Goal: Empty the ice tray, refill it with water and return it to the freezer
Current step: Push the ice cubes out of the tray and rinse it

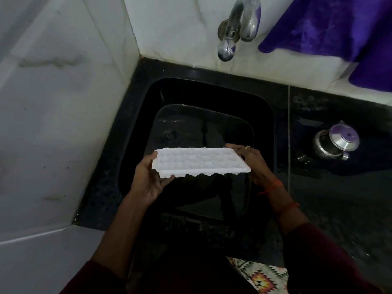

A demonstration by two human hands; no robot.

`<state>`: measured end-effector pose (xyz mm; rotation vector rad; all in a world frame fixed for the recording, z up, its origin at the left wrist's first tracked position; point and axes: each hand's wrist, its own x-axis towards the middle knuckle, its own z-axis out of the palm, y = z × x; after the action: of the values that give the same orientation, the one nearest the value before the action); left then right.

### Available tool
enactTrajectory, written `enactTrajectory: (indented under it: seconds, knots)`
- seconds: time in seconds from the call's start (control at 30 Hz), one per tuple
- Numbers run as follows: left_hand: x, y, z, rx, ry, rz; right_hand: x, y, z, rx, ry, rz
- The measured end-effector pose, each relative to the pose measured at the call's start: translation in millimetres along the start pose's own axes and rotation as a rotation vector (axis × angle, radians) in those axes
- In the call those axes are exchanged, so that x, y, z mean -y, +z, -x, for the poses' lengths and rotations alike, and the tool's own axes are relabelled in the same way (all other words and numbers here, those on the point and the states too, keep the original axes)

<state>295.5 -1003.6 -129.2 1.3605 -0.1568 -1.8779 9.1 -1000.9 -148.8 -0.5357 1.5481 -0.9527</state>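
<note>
One white ice tray [199, 164] hangs above the one black sink [135, 145], cells up and too pale to count. Two hands carry it: the left hand [146, 179] grips its left end, fingers curled beneath, and the right hand [252, 164] grips its right end. One tap [244, 24], one steel kettle [335, 143] and one purple cloth [339, 28] are nearby.

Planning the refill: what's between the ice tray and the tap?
Head view: the basin and back rim of the black sink lie between the ice tray and the tap.
</note>
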Motion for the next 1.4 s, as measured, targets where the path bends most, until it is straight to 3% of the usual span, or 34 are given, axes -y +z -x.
enactTrajectory:
  seconds: [0.17, 0.33, 0.93, 1.03, 1.2, 1.3, 1.4]
  knots:
    - [2, -1, -14, 0.016, -0.157, 0.203, -11, -7, -6, 0.064, 0.118, -0.085]
    - [5, 5, -27, -0.019, -0.218, 0.252, -14, -3, -18, -0.033, 0.264, -0.115]
    - [7, 29, -46, -0.113, -0.303, 0.311, -2, -12, -23, -0.076, 0.309, -0.098]
    - [8, 26, -48, -0.087, -0.315, 0.275, 2, -12, -24, -0.053, 0.286, -0.109]
    - [6, 19, -51, -0.037, -0.237, -0.004, 13, -16, -26, 0.014, 0.155, -0.137]
    - [4, 16, -52, 0.007, -0.16, -0.061, 20, -16, -30, 0.001, -0.01, -0.046]
    - [-1, 21, -53, 0.081, -0.106, -0.047, 27, -14, -34, 0.013, -0.048, 0.055]
